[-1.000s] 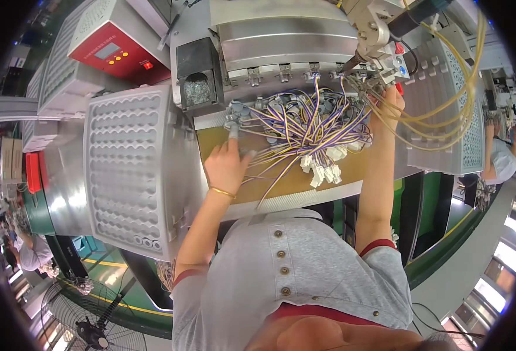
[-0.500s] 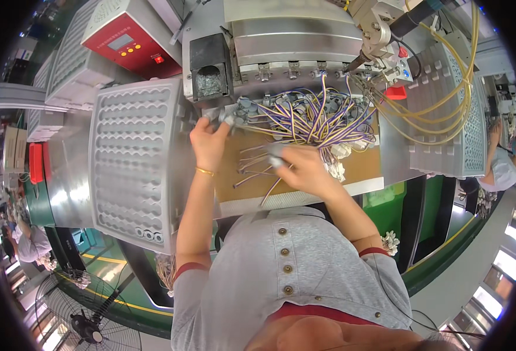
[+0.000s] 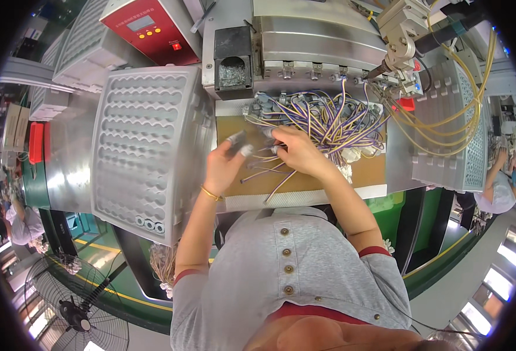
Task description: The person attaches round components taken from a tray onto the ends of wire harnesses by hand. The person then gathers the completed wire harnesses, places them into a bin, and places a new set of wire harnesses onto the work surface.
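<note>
My left hand [image 3: 224, 167] is over the brown work mat [image 3: 310, 186], its covered thumb and fingertip apart with nothing visible between them. To its right, my right hand [image 3: 297, 151] curls its covered fingertips together at the near left edge of a wire pile; motion smears what they pinch. The bundle of purple, yellow and white wires [image 3: 334, 126] has small grey parts at its far end and white connectors [image 3: 351, 154] at its near right. Several loose wire ends [image 3: 280, 187] fan out under my right hand.
Left stands a grey moulded tray [image 3: 135, 146] with a few rings in its near corner. Behind are a black box [image 3: 232, 50], a red-fronted control unit [image 3: 152, 29] and a metal fixture [image 3: 322, 44] holding two wires. A nozzle arm [image 3: 395, 55] and yellow tubes [image 3: 474, 117] overhang the right.
My left hand has come back from beside the black box toward the mat's middle, and its fingers have parted. My right hand has moved slightly up to the wire pile. The view has shifted.
</note>
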Motion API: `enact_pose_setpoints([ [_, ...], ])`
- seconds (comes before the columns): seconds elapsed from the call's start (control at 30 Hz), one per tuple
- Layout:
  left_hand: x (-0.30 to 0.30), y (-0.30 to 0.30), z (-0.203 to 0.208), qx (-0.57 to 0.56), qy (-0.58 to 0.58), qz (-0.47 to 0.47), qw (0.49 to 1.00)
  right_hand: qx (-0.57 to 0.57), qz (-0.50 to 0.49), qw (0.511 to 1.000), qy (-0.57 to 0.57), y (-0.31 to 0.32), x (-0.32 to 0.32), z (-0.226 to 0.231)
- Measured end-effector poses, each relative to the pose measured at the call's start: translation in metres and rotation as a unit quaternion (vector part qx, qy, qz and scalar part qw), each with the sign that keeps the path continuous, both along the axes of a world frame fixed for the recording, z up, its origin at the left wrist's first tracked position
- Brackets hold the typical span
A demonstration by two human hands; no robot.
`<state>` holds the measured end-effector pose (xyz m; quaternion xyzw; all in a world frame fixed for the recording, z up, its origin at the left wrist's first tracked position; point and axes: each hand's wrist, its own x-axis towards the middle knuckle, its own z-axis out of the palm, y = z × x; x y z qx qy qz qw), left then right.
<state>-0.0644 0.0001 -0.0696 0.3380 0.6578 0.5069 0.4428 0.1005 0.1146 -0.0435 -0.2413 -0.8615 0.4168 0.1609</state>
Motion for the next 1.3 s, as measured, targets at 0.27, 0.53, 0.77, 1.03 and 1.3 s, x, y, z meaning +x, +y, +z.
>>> enact_pose_setpoints([
  [0.27, -0.005, 0.004, 0.018, 0.003, -0.042, -0.016, 0.999, 0.109, 0.041, 0.993, 0.026, -0.002, 0.005, -0.002],
  [0.53, -0.019, -0.011, 0.044, 0.029, -0.318, 0.085, 0.944, 0.023, 0.002, 0.999, 0.024, -0.005, 0.011, 0.021],
  [0.77, -0.021, -0.048, 0.06, 0.014, -0.083, 0.138, 0.987, 0.128, 0.003, 0.974, 0.189, -0.012, -0.007, 0.029],
  [1.03, -0.154, -0.217, 0.06, -0.319, 0.663, 0.172, 0.655, -0.085, -0.005, 0.989, 0.121, -0.002, -0.001, 0.045],
  [1.3, -0.111, -0.221, 0.063, -0.248, 0.603, 0.128, 0.747, -0.06, -0.008, 0.987, 0.148, -0.005, -0.005, 0.04],
])
